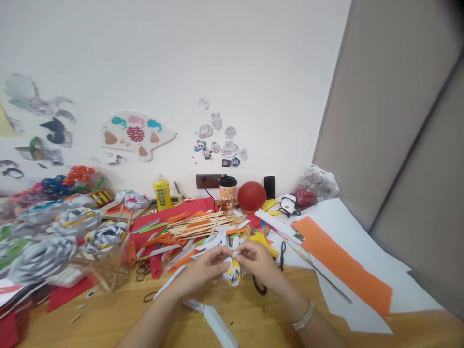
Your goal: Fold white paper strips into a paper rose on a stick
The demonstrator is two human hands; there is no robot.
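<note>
Near the front middle of the table, my left hand (214, 261) and my right hand (253, 256) meet at a small folded paper piece (233, 274) in white and yellow. The fingers of both hands are closed on its upper part, which they partly cover. White paper strips (217, 240) lie just behind the hands. Yellow-handled scissors (266, 241) rest close beyond my right hand. Below the hands lies a folded white strip (219, 326).
Wooden sticks (199, 224) and coloured strips pile behind. A cup (228, 193), red balloon (252, 195) and yellow bottle (162, 193) stand along the wall. Paper flowers (47, 256) fill the left; orange paper (344, 266) lies on white sheets at right.
</note>
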